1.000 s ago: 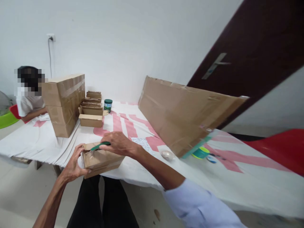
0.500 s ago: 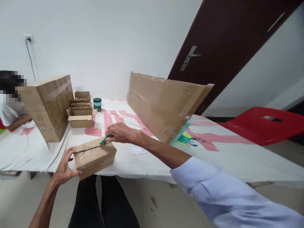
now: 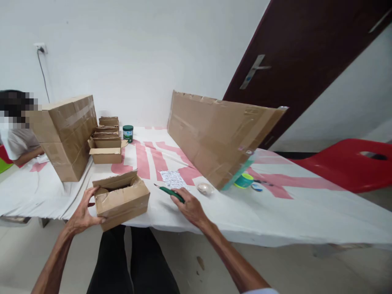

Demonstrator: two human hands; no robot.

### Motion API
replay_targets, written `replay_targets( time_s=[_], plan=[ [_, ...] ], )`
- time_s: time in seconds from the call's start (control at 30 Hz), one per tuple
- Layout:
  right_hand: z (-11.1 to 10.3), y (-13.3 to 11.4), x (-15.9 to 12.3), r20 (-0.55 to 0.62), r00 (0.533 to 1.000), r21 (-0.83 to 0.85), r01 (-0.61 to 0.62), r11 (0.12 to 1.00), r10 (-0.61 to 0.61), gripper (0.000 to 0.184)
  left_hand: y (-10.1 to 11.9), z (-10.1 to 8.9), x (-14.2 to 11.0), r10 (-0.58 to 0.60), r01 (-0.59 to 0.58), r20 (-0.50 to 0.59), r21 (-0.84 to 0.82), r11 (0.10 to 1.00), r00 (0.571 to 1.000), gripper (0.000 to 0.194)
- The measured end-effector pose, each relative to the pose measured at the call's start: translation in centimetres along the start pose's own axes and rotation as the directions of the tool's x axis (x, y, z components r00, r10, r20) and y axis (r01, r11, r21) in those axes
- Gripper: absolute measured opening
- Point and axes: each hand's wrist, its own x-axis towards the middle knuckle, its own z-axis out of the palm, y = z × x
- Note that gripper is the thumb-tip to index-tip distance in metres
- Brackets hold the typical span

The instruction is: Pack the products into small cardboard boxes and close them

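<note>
A small cardboard box (image 3: 122, 202) sits at the table's front edge, its top flaps partly raised with a dark gap between them. What is inside cannot be made out. My left hand (image 3: 84, 214) grips the box's left end, thumb on the front face and fingers at the upper edge. To the right of the box, my right hand (image 3: 191, 206) is closed around a green utility knife (image 3: 171, 192), its tip pointing left toward the box. Behind the knife lies a printed sheet (image 3: 174, 179), and a small clear-wrapped item (image 3: 205, 188) rests beyond the hand.
Stacked closed cartons (image 3: 69, 139) stand at the left, beside several open boxes (image 3: 105, 155) and a green jar (image 3: 128, 134). A large cardboard panel (image 3: 220, 134) leans at the back right, near a tape roll (image 3: 243, 180). A red chair (image 3: 343, 163) is at right; another person (image 3: 20, 141) sits far left.
My right hand has moved right and back from the box with the utility knife. The box's top has opened, its flaps lifting. My left hand stays on the box.
</note>
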Motion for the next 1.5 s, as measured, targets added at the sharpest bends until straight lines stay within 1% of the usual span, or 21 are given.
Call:
replay_targets(
  time_s=[0.1,0.17,0.2,0.3,0.37,0.43,0.53,0.6,0.63,0.67,0.73,0.8,0.83,0.9,0.93,1.0,1.1,1.2,1.27,1.37,1.5],
  plan=[
    [4.5,0.3,-2.8,-0.016,0.999,-0.041,-0.037,0.998,0.037,0.033,0.2,-0.5,0.3,-0.036,0.037,0.020,-0.033,0.999,0.999,0.108],
    [6.0,0.0,-3.3,-0.023,1.000,-0.058,-0.020,0.998,0.019,0.028,0.3,-1.0,0.4,-0.064,0.067,0.038,-0.069,0.995,0.997,0.103],
    [6.2,-0.4,-3.1,-0.036,0.999,-0.042,-0.001,0.999,0.000,0.026,0.3,-1.2,0.4,-0.082,0.086,0.047,-0.102,0.991,0.996,0.095],
    [5.4,-2.4,-1.3,-0.079,0.996,0.126,0.054,0.991,-0.044,0.026,0.2,-1.5,0.7,-0.170,0.176,0.043,-0.225,0.958,0.984,0.067],
    [4.5,-4.5,0.4,-0.068,0.995,0.257,0.086,0.962,-0.071,0.030,0.3,-1.3,1.0,-0.221,0.218,0.018,-0.257,0.942,0.975,0.065],
    [3.7,-6.9,2.2,-0.027,0.990,0.314,0.140,0.939,-0.139,0.036,0.6,-1.1,1.2,-0.233,0.226,-0.005,-0.236,0.945,0.972,0.066],
    [3.0,-9.9,4.4,0.065,0.961,0.300,0.239,0.924,-0.270,0.050,1.1,-1.0,1.3,-0.207,0.203,0.009,-0.225,0.953,0.978,0.071],
    [2.6,-11.1,5.2,0.106,0.935,0.276,0.298,0.914,-0.337,0.053,1.3,-1.2,1.1,-0.188,0.197,0.059,-0.269,0.943,0.980,0.087],
    [2.4,-11.5,5.3,0.099,0.924,0.260,0.335,0.906,-0.370,0.048,1.3,-1.4,1.0,-0.177,0.196,0.090,-0.293,0.936,0.980,0.097],
    [2.1,-11.8,5.1,0.074,0.911,0.237,0.379,0.895,-0.405,0.040,1.2,-1.5,0.9,-0.170,0.198,0.117,-0.313,0.929,0.979,0.102],
    [1.7,-12.0,4.2,0.001,0.875,0.167,0.476,0.863,-0.483,0.023,0.9,-1.8,0.7,-0.174,0.209,0.136,-0.322,0.923,0.975,0.094],
    [1.6,-11.8,2.5,-0.055,0.825,0.078,0.566,0.821,-0.563,0.021,0.6,-1.8,0.5,-0.176,0.207,0.132,-0.283,0.936,0.975,0.084],
    [1.6,-11.6,1.5,-0.071,0.800,0.036,0.600,0.799,-0.596,0.023,0.6,-1.6,0.4,-0.167,0.196,0.134,-0.246,0.949,0.977,0.087],
    [2.0,-11.2,-0.4,-0.092,0.767,-0.028,0.635,0.772,-0.635,0.023,0.7,-1.2,0.1,-0.125,0.147,0.148,-0.149,0.978,0.981,0.108],
    [2.3,-10.9,-1.3,-0.100,0.763,-0.049,0.637,0.769,-0.638,0.022,0.8,-0.9,-0.1,-0.101,0.117,0.153,-0.101,0.988,0.983,0.120],
    [2.8,-10.6,-2.4,-0.114,0.770,-0.057,0.626,0.778,-0.628,0.020,0.9,-0.3,-0.3,-0.070,0.075,0.148,-0.028,0.997,0.987,0.132],
    [3.5,-10.3,-2.6,-0.112,0.800,0.008,0.595,0.804,-0.590,0.019,1.0,0.4,-0.5,-0.054,0.055,0.108,-0.006,0.998,0.993,0.134],
    [3.9,-10.4,-1.9,-0.073,0.857,0.087,0.515,0.853,-0.510,0.014,0.9,1.1,-0.5,-0.045,0.047,0.044,-0.059,0.997,0.998,0.135],
    [4.1,-10.4,-1.4,-0.057,0.888,0.113,0.460,0.881,-0.457,0.021,0.8,1.6,-0.6,-0.036,0.036,0.007,-0.104,0.994,0.999,0.138],
    [4.5,-10.1,-0.9,-0.039,0.902,0.120,0.431,0.894,-0.429,0.039,0.3,2.7,-0.9,-0.028,0.019,-0.043,-0.196,0.980,0.999,0.141],
    [5.0,-9.2,-0.6,0.002,0.910,0.115,0.413,0.904,-0.416,0.038,-0.3,4.3,-1.7,-0.089,0.053,-0.110,-0.295,0.954,0.990,0.152]
  ],
)
